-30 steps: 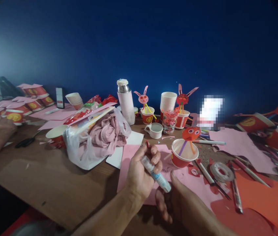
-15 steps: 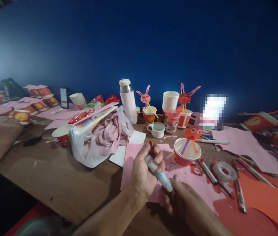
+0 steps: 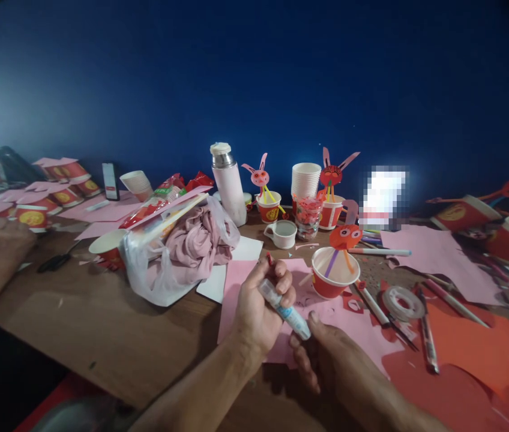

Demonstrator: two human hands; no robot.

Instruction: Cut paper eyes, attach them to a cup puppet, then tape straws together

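A brown wooden table (image 3: pixel 101 324) carried a good deal of clutter, its bare surface showing most at the near left. I saw a white plastic bag (image 3: pixel 159 285) slumped on it, with a pale flask (image 3: pixel 230 195) upright behind. A small white mug (image 3: pixel 282 236) stood near a clear container (image 3: pixel 308 221) of red scraps. Closer in, a pink sheet (image 3: pixel 231 294) lay flat, red paper (image 3: pixel 421 387) spread to its right, and dark-handled scissors (image 3: pixel 54 261) rested over on the left.

At lower centre, the tube (image 3: pixel 285 309) looks smooth, cloudy plastic. Beneath it, the sheet (image 3: pixel 237 300) is matt paper. The desk (image 3: pixel 56 312) looks like wood, faintly glossy at left. Left of centre, the bag (image 3: pixel 158 288) is filmy, crinkled plastic around matt, folded cloth (image 3: pixel 198 240); mid-frame, the flask (image 3: pixel 230 195) has a shiny metal collar (image 3: pixel 222 159).
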